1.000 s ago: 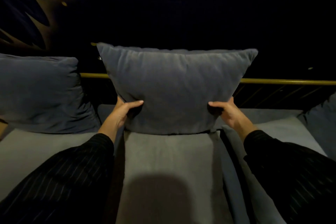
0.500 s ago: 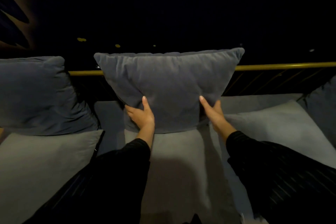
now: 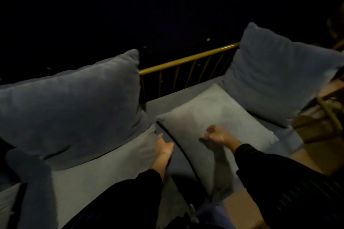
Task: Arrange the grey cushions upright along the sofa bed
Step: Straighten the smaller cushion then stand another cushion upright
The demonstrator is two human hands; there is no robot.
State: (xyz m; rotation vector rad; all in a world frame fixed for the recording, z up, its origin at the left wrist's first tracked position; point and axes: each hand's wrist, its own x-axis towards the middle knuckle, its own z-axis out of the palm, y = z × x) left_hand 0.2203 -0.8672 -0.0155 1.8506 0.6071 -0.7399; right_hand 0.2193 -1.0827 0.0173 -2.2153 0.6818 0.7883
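A dark grey cushion (image 3: 74, 102) stands upright at the left, against the back of the sofa bed (image 3: 167, 102). A second grey cushion (image 3: 275, 80) stands upright at the right end. Between them a lighter grey cushion (image 3: 214, 113) lies flat, its dark zip edge facing left. My left hand (image 3: 163, 148) is at that zip edge, thumb apart from the fingers, holding nothing that I can see. My right hand (image 3: 216, 135) hovers just over the flat cushion's top with curled, blurred fingers and casts a shadow on it.
A gold metal rail (image 3: 188, 59) with thin bars runs along the back. Another light grey cushion (image 3: 102, 169) lies flat under the left upright one. Wooden furniture (image 3: 325, 111) stands past the right end. Brown floor (image 3: 243, 210) shows at the lower right.
Both hands have let go of the upright cushion, which now stands at the left. The view swung right, and my hands moved down to the flat lighter cushion.
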